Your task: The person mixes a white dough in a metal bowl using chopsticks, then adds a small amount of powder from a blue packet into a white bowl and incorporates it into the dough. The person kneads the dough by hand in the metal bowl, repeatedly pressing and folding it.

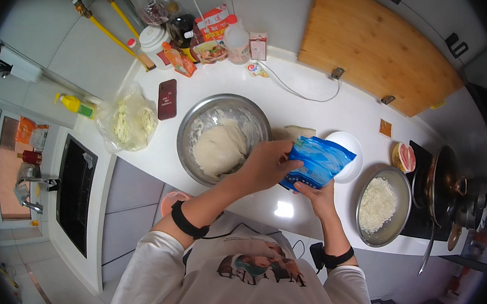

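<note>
My left hand [270, 165] grips the upper left edge of a blue plastic packet [320, 160]. The packet's lower edge is held by my right hand [319, 193]. Behind the packet, a white plate [351, 173] is partly covered. A large steel bowl [184, 140] with a lump of dough [219, 147] stands beyond my left forearm, flour stuck to its inner wall. To the right of my right hand, a second steel bowl [399, 221] holds finely chopped white pieces [376, 205]. Whether the packet's mouth is unsealed I cannot tell.
Left of the dough bowl lie a phone [167, 99] and a plastic bag of shredded greens [130, 123]. Seasoning packets and bottles [237, 44] line the wall. A wooden board [377, 44] leans at the back. Half a grapefruit [404, 158] and a lidded pan [442, 191] are at right.
</note>
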A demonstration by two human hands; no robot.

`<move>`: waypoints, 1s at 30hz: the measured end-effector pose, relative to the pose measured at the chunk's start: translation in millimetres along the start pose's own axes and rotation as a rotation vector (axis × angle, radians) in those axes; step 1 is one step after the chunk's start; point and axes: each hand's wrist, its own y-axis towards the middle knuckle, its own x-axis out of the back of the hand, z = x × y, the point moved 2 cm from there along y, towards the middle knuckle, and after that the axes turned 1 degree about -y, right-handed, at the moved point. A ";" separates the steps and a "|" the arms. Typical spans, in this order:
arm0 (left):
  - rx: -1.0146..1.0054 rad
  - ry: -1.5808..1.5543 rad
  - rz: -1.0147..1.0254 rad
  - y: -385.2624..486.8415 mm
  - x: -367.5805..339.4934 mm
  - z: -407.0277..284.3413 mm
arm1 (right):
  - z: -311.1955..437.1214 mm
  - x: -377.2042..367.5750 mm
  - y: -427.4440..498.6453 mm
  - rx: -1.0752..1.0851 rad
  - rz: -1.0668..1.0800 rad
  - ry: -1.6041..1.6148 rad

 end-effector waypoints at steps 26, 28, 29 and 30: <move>0.421 -0.118 -0.447 150.9 263.4 316.5 | -65.5 100.8 81.2 -0.538 -0.211 -1.346; 0.420 -0.193 -0.450 160.0 263.2 320.5 | -60.5 98.9 84.0 -0.311 -0.243 -1.233; 0.412 -0.216 -0.468 164.3 263.7 321.8 | -62.0 98.8 84.8 -0.418 -0.201 -1.236; 0.405 -0.247 -0.477 166.7 263.3 323.1 | -63.2 98.0 84.5 -0.471 -0.140 -1.217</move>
